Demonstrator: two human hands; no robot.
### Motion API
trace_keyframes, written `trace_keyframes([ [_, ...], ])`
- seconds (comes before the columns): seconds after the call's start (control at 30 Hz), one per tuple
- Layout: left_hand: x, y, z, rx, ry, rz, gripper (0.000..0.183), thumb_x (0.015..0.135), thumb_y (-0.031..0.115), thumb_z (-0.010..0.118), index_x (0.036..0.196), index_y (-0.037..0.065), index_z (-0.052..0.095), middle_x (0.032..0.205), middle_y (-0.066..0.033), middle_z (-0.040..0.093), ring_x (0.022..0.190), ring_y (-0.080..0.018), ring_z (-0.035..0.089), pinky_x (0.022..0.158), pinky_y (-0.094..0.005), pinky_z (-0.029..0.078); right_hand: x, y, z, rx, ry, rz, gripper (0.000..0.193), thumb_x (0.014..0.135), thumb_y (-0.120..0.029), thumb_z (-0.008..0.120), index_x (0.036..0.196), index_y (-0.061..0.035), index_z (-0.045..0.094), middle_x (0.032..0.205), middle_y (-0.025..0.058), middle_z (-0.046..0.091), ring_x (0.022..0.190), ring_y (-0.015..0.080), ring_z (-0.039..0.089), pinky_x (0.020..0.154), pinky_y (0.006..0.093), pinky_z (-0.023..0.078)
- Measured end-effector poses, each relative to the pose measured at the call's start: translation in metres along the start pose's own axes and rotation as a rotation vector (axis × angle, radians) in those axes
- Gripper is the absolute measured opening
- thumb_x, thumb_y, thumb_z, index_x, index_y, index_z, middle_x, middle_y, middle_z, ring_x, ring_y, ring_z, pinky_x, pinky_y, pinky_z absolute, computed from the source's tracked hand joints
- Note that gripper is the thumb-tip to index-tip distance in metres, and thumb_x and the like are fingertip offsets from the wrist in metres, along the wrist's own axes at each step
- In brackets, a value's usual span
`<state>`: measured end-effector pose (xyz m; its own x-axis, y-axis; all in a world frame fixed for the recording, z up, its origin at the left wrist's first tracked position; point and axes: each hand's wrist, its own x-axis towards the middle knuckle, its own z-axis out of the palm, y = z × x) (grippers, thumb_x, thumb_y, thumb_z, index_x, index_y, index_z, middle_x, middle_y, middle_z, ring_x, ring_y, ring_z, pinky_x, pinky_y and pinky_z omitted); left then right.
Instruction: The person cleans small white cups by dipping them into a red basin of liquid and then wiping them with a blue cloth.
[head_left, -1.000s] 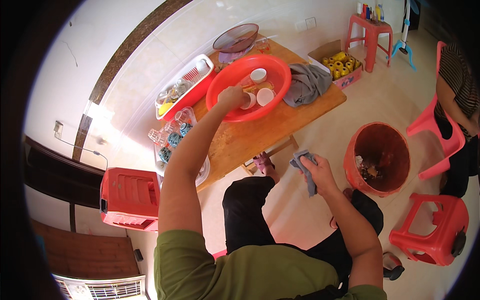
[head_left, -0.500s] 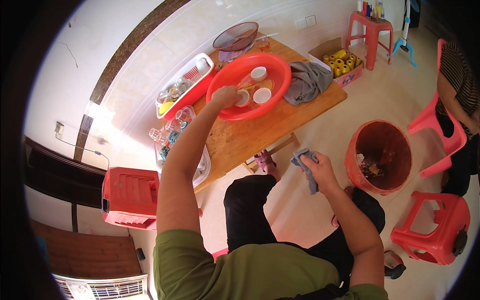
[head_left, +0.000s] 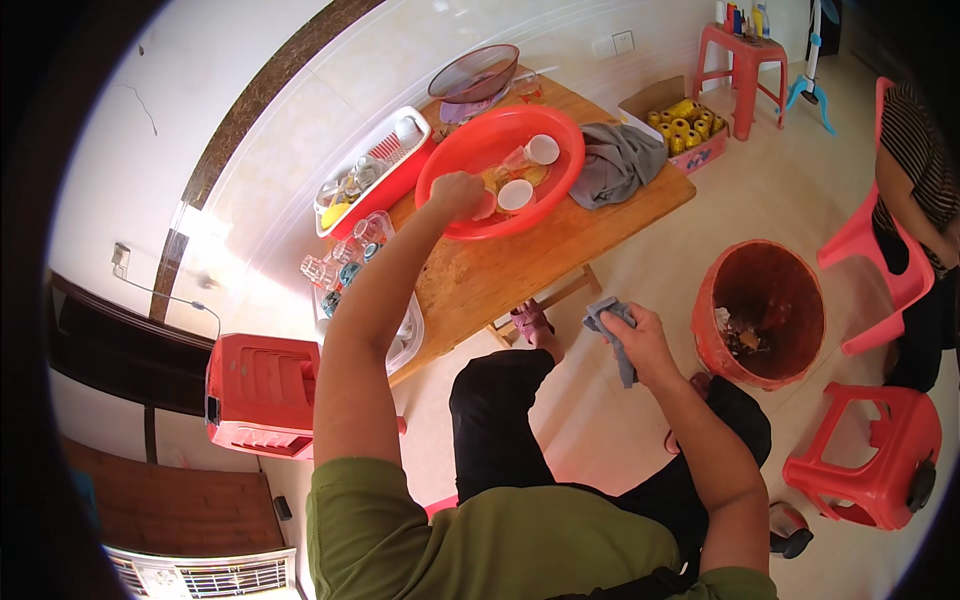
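Observation:
My left hand (head_left: 460, 195) reaches into a wide red plastic basin (head_left: 478, 118) on the wooden table. Its fingers are closed on a small cup (head_left: 487, 206), mostly hidden by the hand. Two other cups with white insides lie in the basin: one cup (head_left: 515, 196) right beside the hand, another cup (head_left: 542, 150) farther off, tilted. Something yellowish shows at the bottom around them. Below the table's edge, my right hand (head_left: 642, 340) is closed on a folded grey-blue cloth (head_left: 612, 330), held in the air over my legs.
Left of the basin stand a red-and-white rack (head_left: 400, 165) of dishes and a tray with several glasses (head_left: 345, 262). A grey cloth (head_left: 615, 165) lies at its right. A red bin (head_left: 712, 310), a red stool (head_left: 865, 455) and a seated person (head_left: 915, 190) are to the right.
The cups in the basin have shifted; one now lies tilted at the right. My left hand has drawn slightly back with its cup. The right hand keeps its cloth in place.

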<state>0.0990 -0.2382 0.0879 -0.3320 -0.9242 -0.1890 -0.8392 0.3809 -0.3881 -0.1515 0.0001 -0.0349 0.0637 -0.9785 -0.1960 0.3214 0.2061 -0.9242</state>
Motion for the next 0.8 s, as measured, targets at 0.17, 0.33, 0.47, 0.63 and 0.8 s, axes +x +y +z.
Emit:
trace_keyframes([
  [0.17, 0.010, 0.003, 0.024, -0.288, 0.065, 0.167, 0.025, 0.080, 0.019, 0.059, 0.097, 0.001, 0.062, 0.101, -0.0178, 0.065, 0.089, -0.0356, 0.063, 0.073, -0.0434, 0.051, -0.003, -0.008, 0.001, -0.030, 0.021, 0.054, 0.017, 0.085, -0.018, 0.063, 0.087, -0.0012, 0.061, 0.069, 0.0016, 0.057, 0.060, 0.0078, 0.049, 0.053, 0.0239, 0.039],
  [0.33, 0.022, -0.034, 0.026, -0.539, -0.152, 0.162, 0.039, 0.081, 0.028, 0.059, 0.109, 0.002, 0.059, 0.101, -0.0182, 0.065, 0.091, -0.0340, 0.064, 0.075, -0.0420, 0.051, -0.005, -0.013, 0.004, -0.017, 0.024, 0.043, 0.017, 0.085, -0.018, 0.063, 0.086, -0.0009, 0.061, 0.068, 0.0017, 0.057, 0.059, 0.0077, 0.049, 0.052, 0.0240, 0.039],
  [0.47, 0.011, -0.012, 0.009, -0.200, -0.061, -0.138, 0.045, 0.081, 0.037, 0.058, 0.111, 0.004, 0.059, 0.102, -0.0173, 0.065, 0.094, -0.0325, 0.063, 0.076, -0.0422, 0.052, -0.003, -0.009, 0.000, -0.033, 0.027, 0.035, 0.018, 0.084, -0.018, 0.064, 0.085, -0.0004, 0.060, 0.067, 0.0016, 0.057, 0.059, 0.0075, 0.049, 0.052, 0.0239, 0.038],
  [0.63, 0.006, 0.004, 0.015, -0.125, 0.049, -0.048, 0.032, 0.085, 0.028, 0.053, 0.105, 0.003, 0.060, 0.101, -0.0194, 0.064, 0.095, -0.0347, 0.062, 0.078, -0.0431, 0.050, -0.003, -0.008, 0.002, -0.042, 0.023, 0.024, 0.018, 0.084, -0.018, 0.064, 0.084, -0.0003, 0.060, 0.066, 0.0014, 0.056, 0.058, 0.0074, 0.048, 0.051, 0.0236, 0.038],
  [0.8, 0.015, -0.015, 0.035, -0.297, 0.017, 0.199, 0.031, 0.087, 0.022, 0.053, 0.112, 0.005, 0.054, 0.102, -0.0226, 0.062, 0.097, -0.0373, 0.060, 0.081, -0.0431, 0.048, -0.003, -0.009, 0.003, -0.054, 0.017, 0.022, 0.019, 0.084, -0.019, 0.063, 0.083, -0.0001, 0.059, 0.066, 0.0015, 0.056, 0.058, 0.0076, 0.048, 0.051, 0.0240, 0.038],
])
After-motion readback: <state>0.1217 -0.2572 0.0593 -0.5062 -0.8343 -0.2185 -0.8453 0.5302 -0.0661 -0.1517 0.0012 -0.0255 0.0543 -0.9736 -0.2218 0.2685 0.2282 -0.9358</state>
